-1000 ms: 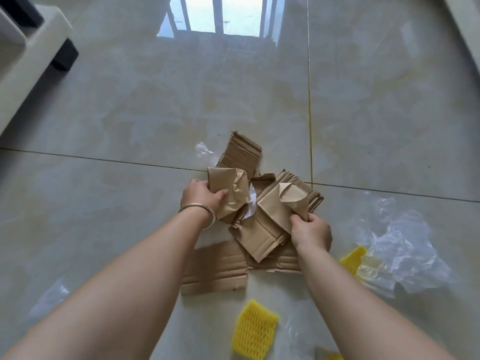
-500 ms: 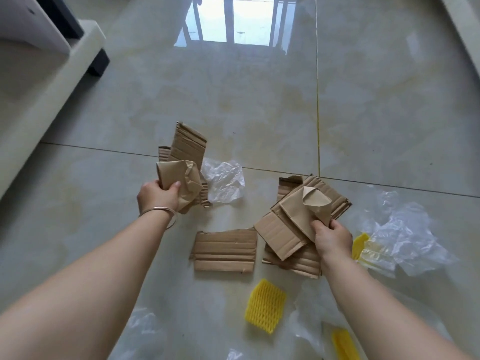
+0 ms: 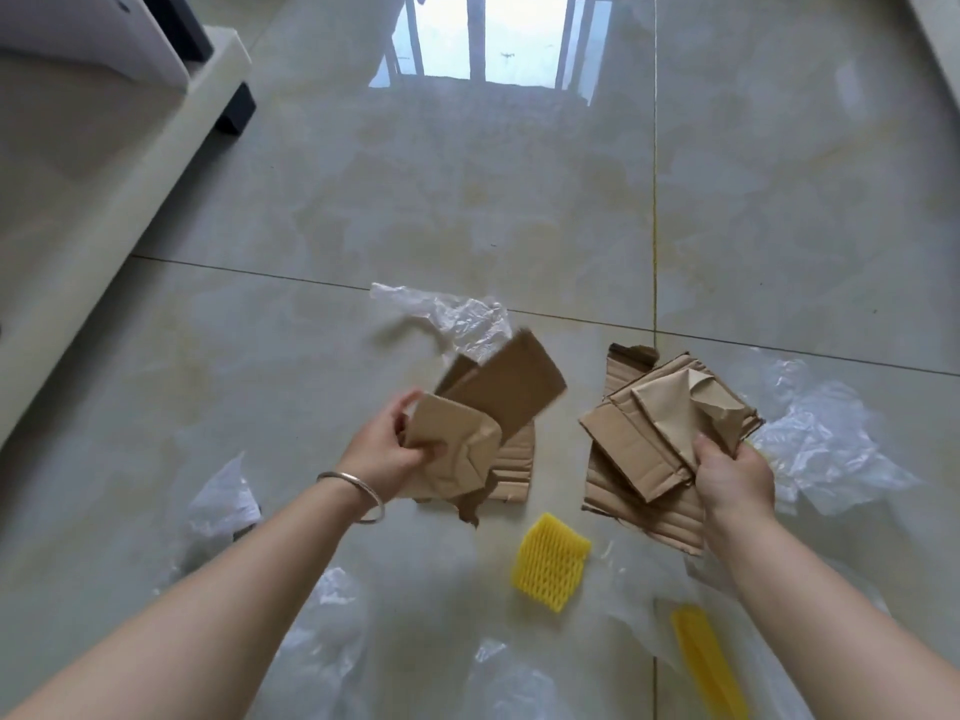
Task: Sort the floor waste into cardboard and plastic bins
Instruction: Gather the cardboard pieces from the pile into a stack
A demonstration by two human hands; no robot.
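Note:
My left hand [image 3: 382, 454], with a metal bangle on the wrist, grips a bunch of brown cardboard pieces [image 3: 493, 407] held above the floor. My right hand [image 3: 732, 478] grips a second stack of cardboard pieces [image 3: 660, 418] lower right of centre. A flat corrugated cardboard sheet [image 3: 514, 470] lies on the floor under the left bunch. Clear plastic film [image 3: 457, 317] lies just beyond the cardboard, more plastic film [image 3: 826, 439] sits to the right. A yellow foam net [image 3: 550, 561] rests on the tiles between my forearms. No bin is in view.
A second yellow foam piece [image 3: 706, 662] and several crumpled clear plastic sheets [image 3: 322, 641] lie near the bottom edge. A pale low furniture unit [image 3: 78, 200] with a dark foot runs along the left. Glossy tile floor [image 3: 467, 189] stretches ahead.
Both hands have lifted cardboard off the pile and drawn apart. The left bunch swung left, then back toward centre. The plastic film beneath is uncovered, and the view has pulled back.

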